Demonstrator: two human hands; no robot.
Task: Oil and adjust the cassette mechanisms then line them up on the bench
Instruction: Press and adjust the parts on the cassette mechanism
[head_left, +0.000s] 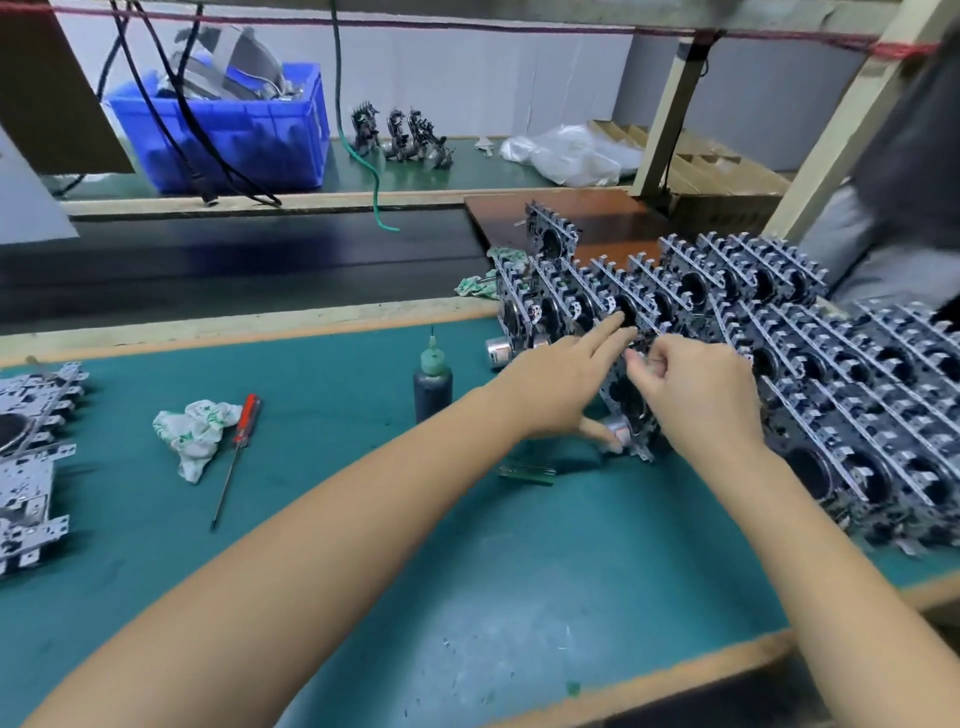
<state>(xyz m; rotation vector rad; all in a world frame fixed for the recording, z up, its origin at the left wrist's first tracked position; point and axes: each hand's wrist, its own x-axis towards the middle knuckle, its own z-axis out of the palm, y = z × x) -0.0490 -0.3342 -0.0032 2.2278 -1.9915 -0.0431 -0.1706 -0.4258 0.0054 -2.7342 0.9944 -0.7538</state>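
One cassette mechanism (629, 402) stands on edge on the green bench mat (467, 545), at the near left end of the rows of lined-up mechanisms (841, 395). My left hand (558, 387) holds it, thumb against its small silver motor at the bottom and straight fingers reaching over its top. My right hand (693, 387) has curled fingers that pinch the mechanism's top edge. A dark oil bottle (432, 387) with a green needle tip stands upright left of my hands. Further left lies a red-handled screwdriver (238, 452).
A crumpled rag (195, 434) lies by the screwdriver, and a green-handled tool (527, 474) below my left hand. Flat mechanisms (31, 457) lie at the left edge. Behind run a dark conveyor (234, 260), a blue bin (234, 135) and a cardboard box (722, 179). A person (904, 171) stands right.
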